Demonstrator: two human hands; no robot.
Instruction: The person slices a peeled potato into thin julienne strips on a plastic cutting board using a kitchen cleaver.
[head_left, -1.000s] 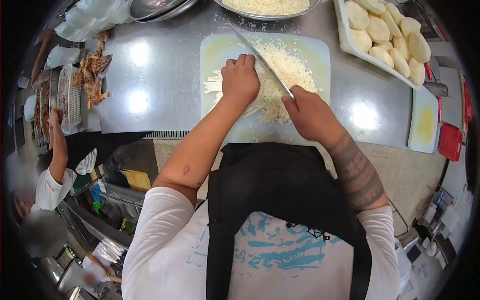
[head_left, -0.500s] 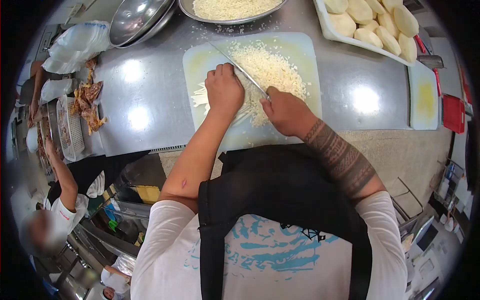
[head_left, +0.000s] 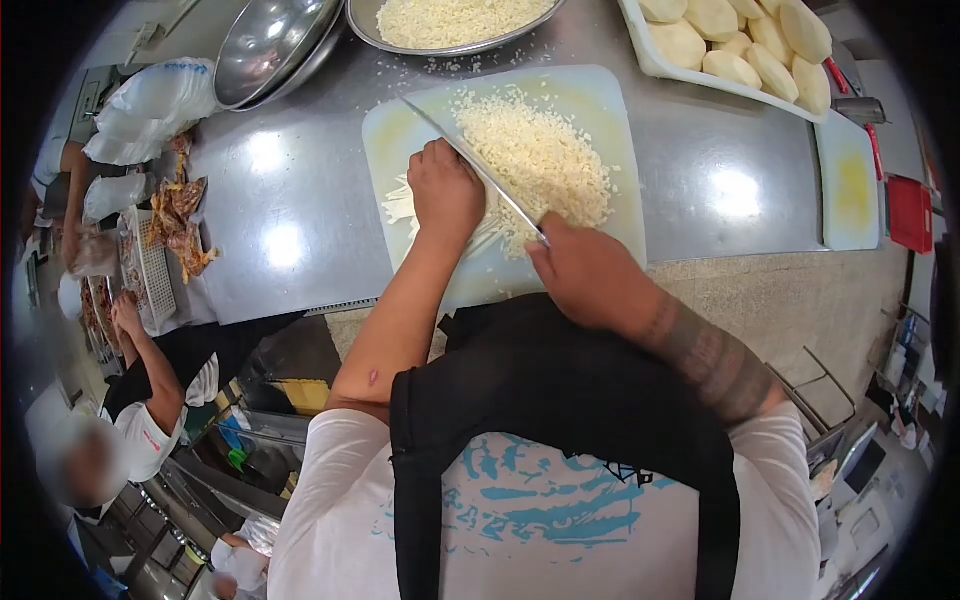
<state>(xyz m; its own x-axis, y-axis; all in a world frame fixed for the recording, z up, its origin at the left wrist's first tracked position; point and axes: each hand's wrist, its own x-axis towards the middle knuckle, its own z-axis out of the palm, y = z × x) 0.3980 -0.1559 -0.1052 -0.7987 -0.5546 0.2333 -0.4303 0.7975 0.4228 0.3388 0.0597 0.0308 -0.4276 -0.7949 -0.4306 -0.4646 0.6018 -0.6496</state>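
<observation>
My right hand (head_left: pixel 590 272) is wrapped round the handle of a long knife (head_left: pixel 480 168), whose blade slants up and left across a pale cutting board (head_left: pixel 390 130). Curled fingers of my left hand (head_left: pixel 445 190) press down on pale strips (head_left: pixel 400 203) on the board, right beside the blade. A heap of finely chopped pale pieces (head_left: pixel 540 150) lies to the right of the knife. The strips under my left palm are mostly hidden.
Behind the board sits a metal bowl of chopped pieces (head_left: pixel 445 45), with empty steel bowls (head_left: pixel 270 50) to its left. A white tray (head_left: pixel 650 55) holds several peeled potatoes. Cooked meat (head_left: pixel 180 225) lies at left, near a co-worker (head_left: pixel 150 430).
My right hand has moved down and right, towards my body, drawing the knife with it. My left hand has stayed nearly in place. The co-worker's arm at left has shifted.
</observation>
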